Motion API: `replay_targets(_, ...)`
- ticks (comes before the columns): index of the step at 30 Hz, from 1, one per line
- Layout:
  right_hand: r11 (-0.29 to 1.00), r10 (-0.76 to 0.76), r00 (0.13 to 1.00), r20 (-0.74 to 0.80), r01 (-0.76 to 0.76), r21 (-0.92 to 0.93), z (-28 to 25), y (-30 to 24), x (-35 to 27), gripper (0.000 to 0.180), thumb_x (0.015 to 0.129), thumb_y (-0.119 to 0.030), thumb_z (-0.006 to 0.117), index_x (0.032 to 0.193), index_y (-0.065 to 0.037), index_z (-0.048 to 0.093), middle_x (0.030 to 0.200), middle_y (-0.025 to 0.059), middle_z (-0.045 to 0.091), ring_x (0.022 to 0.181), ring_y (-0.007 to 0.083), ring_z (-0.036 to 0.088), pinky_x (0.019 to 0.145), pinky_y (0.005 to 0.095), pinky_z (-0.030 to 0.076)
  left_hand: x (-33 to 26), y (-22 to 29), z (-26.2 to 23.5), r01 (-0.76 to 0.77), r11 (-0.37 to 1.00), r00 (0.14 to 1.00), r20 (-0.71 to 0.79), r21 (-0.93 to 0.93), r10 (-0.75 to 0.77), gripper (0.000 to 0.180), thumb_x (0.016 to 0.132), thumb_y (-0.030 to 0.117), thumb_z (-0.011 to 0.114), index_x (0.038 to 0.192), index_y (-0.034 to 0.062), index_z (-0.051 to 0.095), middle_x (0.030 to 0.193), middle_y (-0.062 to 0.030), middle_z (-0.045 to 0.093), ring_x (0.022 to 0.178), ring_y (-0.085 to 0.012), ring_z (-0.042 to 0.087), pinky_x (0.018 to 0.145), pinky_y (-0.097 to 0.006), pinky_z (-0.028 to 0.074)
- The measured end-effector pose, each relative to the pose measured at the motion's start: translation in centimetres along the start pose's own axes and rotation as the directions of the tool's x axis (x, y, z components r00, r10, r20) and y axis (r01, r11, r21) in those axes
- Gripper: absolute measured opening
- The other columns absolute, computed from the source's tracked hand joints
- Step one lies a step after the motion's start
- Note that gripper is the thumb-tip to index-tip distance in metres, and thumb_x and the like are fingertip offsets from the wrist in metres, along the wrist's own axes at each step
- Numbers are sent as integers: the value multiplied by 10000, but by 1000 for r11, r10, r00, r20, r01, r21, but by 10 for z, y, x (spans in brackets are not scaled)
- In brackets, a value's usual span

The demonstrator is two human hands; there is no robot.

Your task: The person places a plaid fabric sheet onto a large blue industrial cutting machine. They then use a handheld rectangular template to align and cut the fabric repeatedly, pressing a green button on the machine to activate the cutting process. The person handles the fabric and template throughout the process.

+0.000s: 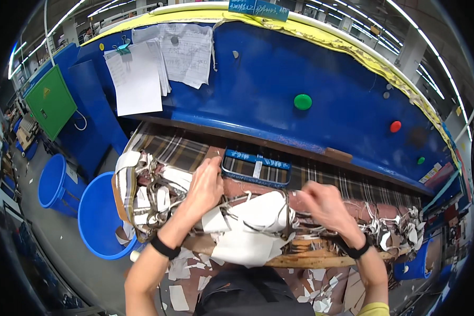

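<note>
A blue, rounded rectangular metal frame that looks like a cutting die [257, 184] stands on plaid fabric [176, 145], which is brown with white and yellow lines. Just left of the frame, my left hand [207, 184] lies with its fingers stretched forward, the tips on the reddish board beside the frame's left end. To the right of the frame, my right hand [326, 206] is curled closed and slightly blurred over the reddish board [363, 210]. What its fingers hold, if anything, is hidden. White sheet scraps [260, 210] lie between my forearms.
A blue machine beam [258, 79] with green and red buttons runs across above the fabric. Papers [134, 79] hang from it at left. Tangled offcuts [152, 192] heap along the near edge. Blue bins [95, 221] stand at left, another bin [413, 268] at right.
</note>
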State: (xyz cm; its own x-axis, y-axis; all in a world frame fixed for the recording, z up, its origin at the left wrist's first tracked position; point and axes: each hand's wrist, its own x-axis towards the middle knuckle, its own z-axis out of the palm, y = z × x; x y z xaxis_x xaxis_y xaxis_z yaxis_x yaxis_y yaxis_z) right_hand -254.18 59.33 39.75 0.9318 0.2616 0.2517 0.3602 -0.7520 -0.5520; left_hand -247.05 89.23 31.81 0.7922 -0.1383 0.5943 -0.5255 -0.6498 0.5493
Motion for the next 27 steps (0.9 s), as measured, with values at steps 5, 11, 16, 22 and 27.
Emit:
replay_targets(5,798,-407,869,282,489,-353,77,7,99,205,909,-182,617,871,16,584,853,198,597,852,356,562,797,446,465,59,-41,26,390,921,855,367,11,-366,428,745,-10,586,1169,-62,592,871,-212,694,903,-364,686,812,-424,532)
replay_targets(11,857,-453,825,338,508,-90,99,33,140,136,897,-130,613,852,-7,575,826,185,605,848,357,575,802,438,438,56,-54,34,522,844,792,436,-120,-427,531,753,-22,620,1277,-69,543,891,-154,712,857,-262,703,778,-357,540)
replay_targets(16,946,-320,882,346,319,63,53,39,160,224,953,-162,597,861,15,494,777,217,581,795,415,585,728,487,447,69,-25,29,814,232,581,741,-533,-336,814,798,-120,617,1509,-53,226,1115,-105,668,939,-138,650,792,-262,522)
replay_targets(22,962,-268,842,468,257,87,45,35,180,248,951,-167,605,864,20,469,766,221,575,749,410,573,672,493,436,82,-31,43,868,191,495,772,-458,-399,976,813,-56,660,1557,-12,30,1122,-137,684,1029,-177,643,913,-278,486)
replay_targets(27,914,-379,922,78,361,184,32,53,183,176,922,-136,625,914,8,524,736,200,559,692,383,568,610,465,441,59,-48,59,788,380,614,656,-484,-439,889,845,-68,586,1556,-20,54,1237,-199,643,1119,-222,624,992,-301,444)
